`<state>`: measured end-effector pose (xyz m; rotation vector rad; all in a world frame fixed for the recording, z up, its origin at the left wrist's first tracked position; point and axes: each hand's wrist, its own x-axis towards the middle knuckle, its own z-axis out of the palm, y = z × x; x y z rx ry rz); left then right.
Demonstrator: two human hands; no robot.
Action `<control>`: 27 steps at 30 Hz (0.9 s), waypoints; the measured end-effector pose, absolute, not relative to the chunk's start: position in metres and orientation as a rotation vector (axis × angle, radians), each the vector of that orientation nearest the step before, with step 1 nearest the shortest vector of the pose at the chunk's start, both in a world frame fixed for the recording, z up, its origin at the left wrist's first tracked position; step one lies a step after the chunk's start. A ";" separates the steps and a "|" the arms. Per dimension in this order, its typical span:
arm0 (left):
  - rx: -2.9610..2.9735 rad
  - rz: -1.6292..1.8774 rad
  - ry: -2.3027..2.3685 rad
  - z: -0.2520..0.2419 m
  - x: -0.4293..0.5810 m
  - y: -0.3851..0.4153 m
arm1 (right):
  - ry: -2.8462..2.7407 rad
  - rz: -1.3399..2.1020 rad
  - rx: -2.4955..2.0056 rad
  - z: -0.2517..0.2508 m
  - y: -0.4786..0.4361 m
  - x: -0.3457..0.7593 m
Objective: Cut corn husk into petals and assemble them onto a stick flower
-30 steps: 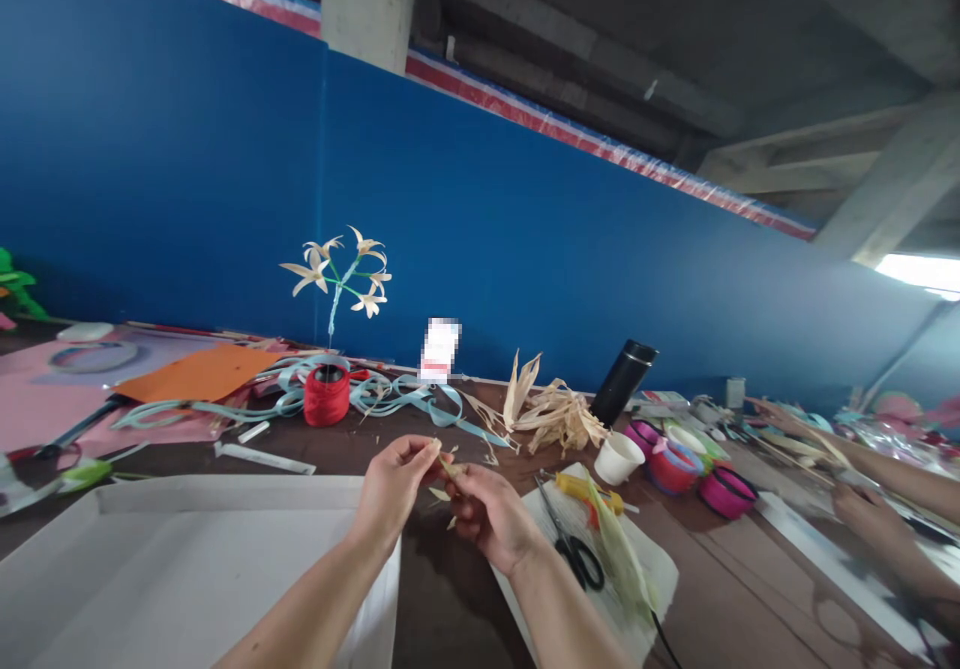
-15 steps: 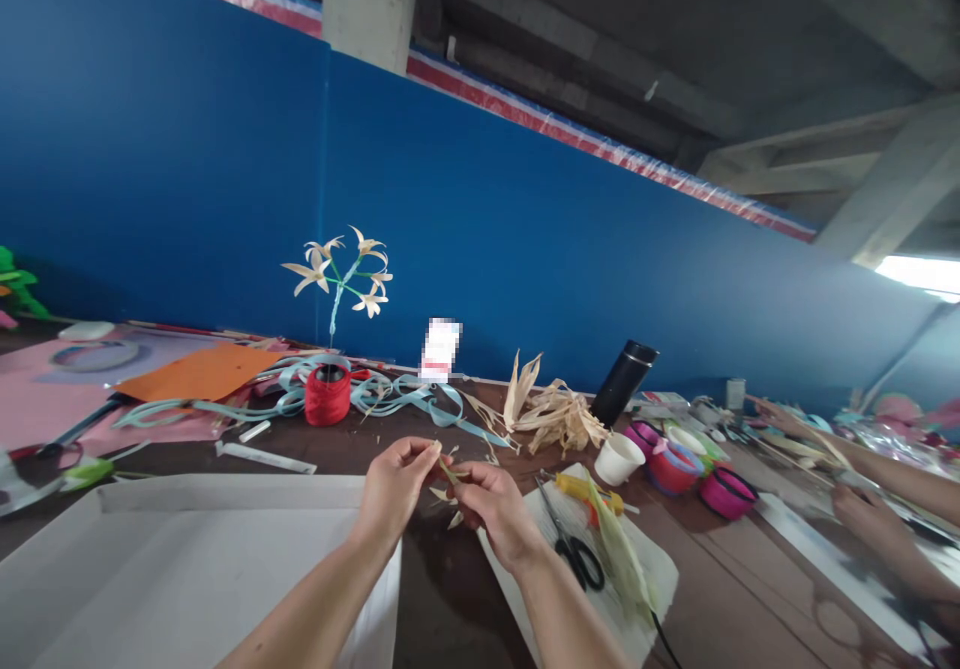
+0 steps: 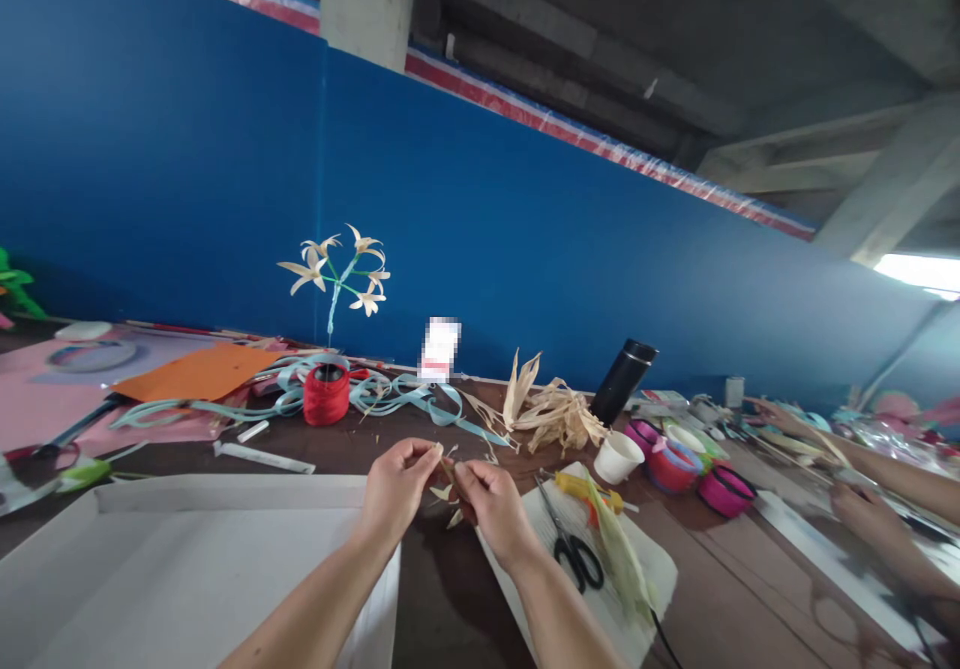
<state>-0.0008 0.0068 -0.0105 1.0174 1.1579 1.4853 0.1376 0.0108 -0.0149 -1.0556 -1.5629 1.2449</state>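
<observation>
My left hand and my right hand meet over the table's middle, thumbs and fingertips pinched close together. Between them is a thin greenish-brown strip, mostly hidden by the fingers. Pale pointed husk petals show just below the fingertips; whether they join the strip I cannot tell. Right of my right hand, black-handled scissors lie on a white pad, beside a yellow glue gun and a pale green corn husk.
A white box lid lies to the left. Behind stand a red thread spool, light-blue ribbon, a husk flower spray, dry husks, a black flask and a white cup. At right, another person's hands work.
My right hand's fingers have turned and drawn in against the strip, covering more of it. My left hand stays almost in place.
</observation>
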 end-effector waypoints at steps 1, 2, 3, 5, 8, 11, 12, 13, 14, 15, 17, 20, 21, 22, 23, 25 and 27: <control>1.014 1.492 1.128 -0.010 0.000 0.007 | -1.498 1.336 -1.044 -0.016 0.011 0.137; 1.012 1.497 1.095 -0.010 0.001 0.007 | -1.425 1.437 -1.029 -0.017 0.012 0.137; 1.016 1.500 1.062 -0.010 0.001 0.006 | -1.348 1.546 -1.009 -0.017 0.012 0.137; 1.025 1.502 1.015 -0.010 0.002 0.006 | -1.188 1.767 -0.950 -0.016 0.012 0.137; 1.021 1.493 0.990 -0.010 0.004 0.005 | -0.968 2.074 -0.835 -0.013 0.014 0.141; 1.020 1.478 0.998 -0.010 0.005 0.004 | -0.776 2.320 -0.747 -0.010 0.016 0.147; 1.027 1.471 0.994 -0.009 0.005 0.004 | -0.722 2.385 -0.726 -0.010 0.017 0.148; 1.034 1.466 0.988 -0.009 0.006 0.003 | -0.677 2.436 -0.709 -0.009 0.018 0.150; 1.040 1.463 0.983 -0.009 0.006 0.003 | -0.643 2.473 -0.693 -0.009 0.019 0.151; 1.046 1.465 0.988 -0.008 0.006 0.003 | -0.621 2.495 -0.680 -0.008 0.019 0.151; 1.064 1.480 1.027 -0.007 0.005 0.003 | -0.624 2.498 -0.671 -0.008 0.019 0.151; 1.113 1.501 1.127 -0.006 0.003 0.003 | -0.749 2.395 -0.710 -0.010 0.016 0.148; 1.125 1.505 1.160 -0.006 0.002 0.003 | -0.813 2.338 -0.736 -0.010 0.015 0.147; 1.131 1.508 1.192 -0.006 0.001 0.003 | -0.882 2.268 -0.768 -0.011 0.014 0.145; 1.132 1.510 1.221 -0.006 0.000 0.004 | -0.955 2.186 -0.808 -0.011 0.013 0.143; 1.116 1.510 1.277 -0.007 -0.002 0.005 | -1.109 1.961 -0.914 -0.012 0.012 0.141; 1.098 1.506 1.340 -0.009 -0.003 0.006 | -1.273 1.615 -1.023 -0.011 0.011 0.139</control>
